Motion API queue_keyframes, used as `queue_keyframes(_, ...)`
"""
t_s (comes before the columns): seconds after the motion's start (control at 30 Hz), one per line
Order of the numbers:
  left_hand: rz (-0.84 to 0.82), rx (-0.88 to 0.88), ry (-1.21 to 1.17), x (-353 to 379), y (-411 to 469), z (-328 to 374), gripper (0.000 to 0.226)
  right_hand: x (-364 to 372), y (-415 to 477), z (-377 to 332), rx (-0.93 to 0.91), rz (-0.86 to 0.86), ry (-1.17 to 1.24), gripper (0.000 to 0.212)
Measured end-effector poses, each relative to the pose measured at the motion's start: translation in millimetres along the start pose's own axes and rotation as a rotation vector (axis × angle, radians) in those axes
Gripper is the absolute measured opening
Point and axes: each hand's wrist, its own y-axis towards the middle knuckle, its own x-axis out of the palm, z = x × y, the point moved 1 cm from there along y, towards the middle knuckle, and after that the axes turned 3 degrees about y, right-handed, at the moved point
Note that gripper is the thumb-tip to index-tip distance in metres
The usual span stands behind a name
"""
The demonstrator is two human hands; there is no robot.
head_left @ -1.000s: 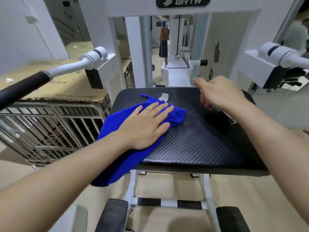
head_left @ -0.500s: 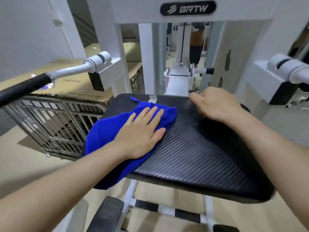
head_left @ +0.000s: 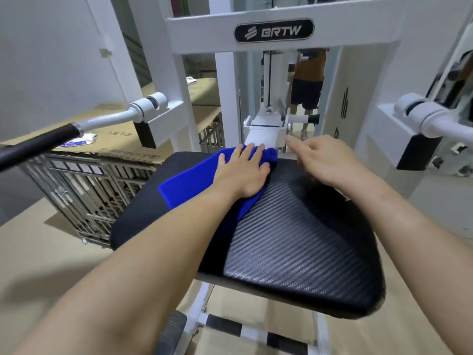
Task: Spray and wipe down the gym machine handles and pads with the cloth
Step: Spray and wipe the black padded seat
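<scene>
White machine frame [head_left: 204, 34] behind, the left hand's [head_left: 243, 170] flat, straight fingers [head_left: 252, 152] press the blue microfibre cloth [head_left: 189, 183] at 12 o'clock on the black carbon-weave seat pad [head_left: 294, 239], bare pad toward 5 o'clock; right hand's [head_left: 325, 160] grip cannot be told

single head-worn wide-angle cam, facing forward and down, close over black pad [head_left: 294, 242], white machine frame [head_left: 199, 34] straight ahead

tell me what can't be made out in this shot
Head view:
- Right hand: motion-blurred and seen from behind, so whether it holds anything is unclear.
- Pad: the part under the blue cloth, left hand and forearm is hidden.
- Left handle: black grip cut off by the left edge.
- Right handle: cut off by the right edge.
</scene>
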Motion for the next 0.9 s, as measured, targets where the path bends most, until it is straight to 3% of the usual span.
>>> queue_keyframes(0.17,-0.061,0.222,0.069,4,-63,21,0.06,-3,-14,6,0.075,-0.006,0.064,0.083)
queue_keyframes(0.33,-0.033,0.446,0.196,15,-160,46,0.062,-9,-30,4,0.086,-0.256,0.135,0.071)
queue_keyframes(0.43,-0.056,0.425,0.178,13,-155,48,0.06,-14,-35,12,0.085,-0.295,0.163,0.071)
queue_keyframes(0.73,0.015,0.146,0.037,2,7,50,0.055,-23,-25,49,0.212,-0.087,0.319,0.069)
queue_keyframes(0.9,0.003,0.109,0.061,6,13,55,0.057,-21,-25,60,0.225,0.016,0.328,0.072)
